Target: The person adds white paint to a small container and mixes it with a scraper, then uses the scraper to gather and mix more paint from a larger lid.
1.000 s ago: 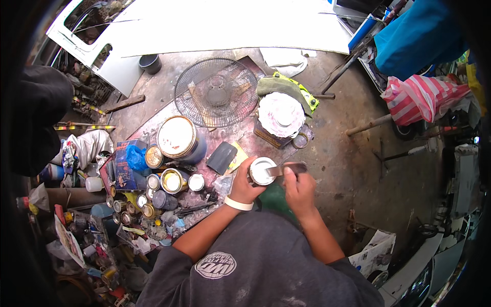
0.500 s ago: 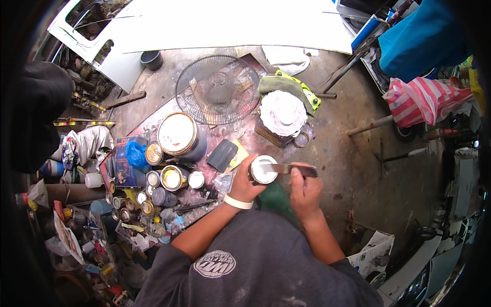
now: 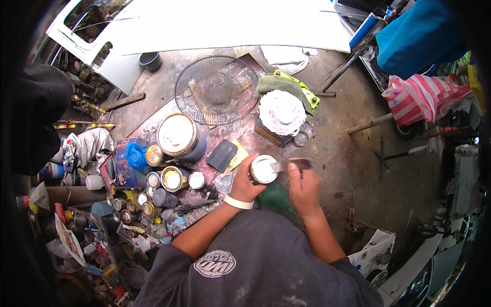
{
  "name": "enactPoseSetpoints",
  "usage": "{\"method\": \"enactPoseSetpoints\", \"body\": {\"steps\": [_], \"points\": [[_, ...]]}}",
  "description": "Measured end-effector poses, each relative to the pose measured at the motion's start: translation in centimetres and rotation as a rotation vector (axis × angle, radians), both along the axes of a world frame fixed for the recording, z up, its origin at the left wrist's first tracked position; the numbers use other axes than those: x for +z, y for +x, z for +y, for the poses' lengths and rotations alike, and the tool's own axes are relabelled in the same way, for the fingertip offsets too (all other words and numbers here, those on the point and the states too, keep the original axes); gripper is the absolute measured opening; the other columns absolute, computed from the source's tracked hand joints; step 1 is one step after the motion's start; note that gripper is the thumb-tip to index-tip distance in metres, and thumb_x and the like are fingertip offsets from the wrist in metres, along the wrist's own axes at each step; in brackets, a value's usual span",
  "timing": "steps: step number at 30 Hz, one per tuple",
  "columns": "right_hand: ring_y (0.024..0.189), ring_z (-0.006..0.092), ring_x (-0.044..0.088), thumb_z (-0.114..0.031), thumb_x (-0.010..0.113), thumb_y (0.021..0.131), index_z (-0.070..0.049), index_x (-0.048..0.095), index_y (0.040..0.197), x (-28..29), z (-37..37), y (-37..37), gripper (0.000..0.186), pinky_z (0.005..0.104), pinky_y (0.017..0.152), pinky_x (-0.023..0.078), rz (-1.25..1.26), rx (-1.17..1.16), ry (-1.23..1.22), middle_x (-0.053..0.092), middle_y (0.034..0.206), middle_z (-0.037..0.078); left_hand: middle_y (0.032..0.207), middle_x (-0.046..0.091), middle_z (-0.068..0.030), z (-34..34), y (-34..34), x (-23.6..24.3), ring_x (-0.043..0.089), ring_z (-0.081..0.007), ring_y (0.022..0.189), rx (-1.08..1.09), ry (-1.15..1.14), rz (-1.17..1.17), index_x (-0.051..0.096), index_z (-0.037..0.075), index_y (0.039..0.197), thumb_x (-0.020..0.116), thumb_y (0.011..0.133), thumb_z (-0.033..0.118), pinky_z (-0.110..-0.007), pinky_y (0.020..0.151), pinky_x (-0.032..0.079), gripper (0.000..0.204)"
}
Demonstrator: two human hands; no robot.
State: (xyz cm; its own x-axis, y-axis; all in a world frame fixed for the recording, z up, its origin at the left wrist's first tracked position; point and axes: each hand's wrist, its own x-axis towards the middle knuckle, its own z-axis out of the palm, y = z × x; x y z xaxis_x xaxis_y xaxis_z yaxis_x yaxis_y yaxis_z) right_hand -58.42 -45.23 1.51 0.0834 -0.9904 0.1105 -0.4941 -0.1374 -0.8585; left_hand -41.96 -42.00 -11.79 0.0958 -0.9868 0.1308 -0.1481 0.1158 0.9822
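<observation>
My left hand point(image 3: 244, 185) is wrapped around a small round can point(image 3: 254, 177) in front of my body, thumb and fingers on its side. White, paste-like material point(image 3: 262, 168) shows inside the can. In my right hand point(image 3: 305, 190) is a putty knife point(image 3: 302, 163), gripped by its dark handle and slightly smeared by motion. Its blade reaches over the can's right rim to the white material; how deep the tip sits I cannot tell. Beside my left hand lie a dark flat pad point(image 3: 222, 155) and a yellow sheet point(image 3: 239, 155).
Several paint cans crowd the left, including a large one point(image 3: 177, 134) with a white-smeared lid. Ahead lies a round wire fan guard point(image 3: 217, 89). A white ruffled cover point(image 3: 282, 113) tops a box. A large white panel point(image 3: 235, 25) spans the far side; a metal pole point(image 3: 369, 124) juts in at right.
The putty knife's blade has shifted toward the can's right side, and its handle sits a little higher and further left. My right hand moved slightly with it; my left hand kept its place.
</observation>
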Motion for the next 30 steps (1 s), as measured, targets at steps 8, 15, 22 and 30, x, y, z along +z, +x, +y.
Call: {"method": "enactPoseSetpoints", "body": {"steps": [8,15,22,30], "points": [[0.077,0.0386,0.07,-0.011,0.061,0.1,0.0,0.068,0.105,0.0,0.4,-0.2,0.014,0.0447,0.067,0.054,0.064,0.057,-0.071,0.071,0.091,0.019,0.135,0.058,-0.0142,-0.2,0.0,0.4,0.06,-0.0262,0.126,-0.002,-0.011,0.012,0.044,0.004,0.146,0.088,0.07,0.004,-0.038,0.105,0.052,0.088],[0.081,0.0388,0.07,-0.011,0.061,0.1,0.0,0.069,0.104,0.1,0.7,-0.2,0.015,0.0435,0.071,0.055,0.071,0.045,-0.098,0.071,0.094,0.018,0.136,0.057,-0.0137,0.1,-0.1,0.5,0.06,-0.0258,0.127,-0.004,0.015,0.064,0.043,0.005,0.146,0.088,0.071,0.004,-0.038,0.104,0.053,0.088],[0.08,0.0394,0.07,-0.01,0.059,0.1,0.0,0.068,0.104,0.0,0.6,-0.1,0.014,0.044,0.068,0.054,0.01,0.052,0.023,0.071,0.093,0.018,0.138,0.056,-0.0129,0.4,0.3,-0.6,0.059,-0.0248,0.128,-0.025,-0.007,-0.049,0.042,0.005,0.147,0.089,0.071,0.003,-0.039,0.104,0.054,0.089],[0.077,0.0383,0.07,-0.01,0.059,0.1,0.001,0.067,0.105,0.1,0.4,-0.4,0.014,0.0442,0.067,0.053,0.014,-0.016,-0.068,0.07,0.091,0.019,0.135,0.057,-0.0131,0.1,0.0,-0.2,0.06,-0.0249,0.127,-0.026,0.022,0.084,0.042,0.005,0.146,0.09,0.069,0.002,-0.038,0.105,0.053,0.09]]}}
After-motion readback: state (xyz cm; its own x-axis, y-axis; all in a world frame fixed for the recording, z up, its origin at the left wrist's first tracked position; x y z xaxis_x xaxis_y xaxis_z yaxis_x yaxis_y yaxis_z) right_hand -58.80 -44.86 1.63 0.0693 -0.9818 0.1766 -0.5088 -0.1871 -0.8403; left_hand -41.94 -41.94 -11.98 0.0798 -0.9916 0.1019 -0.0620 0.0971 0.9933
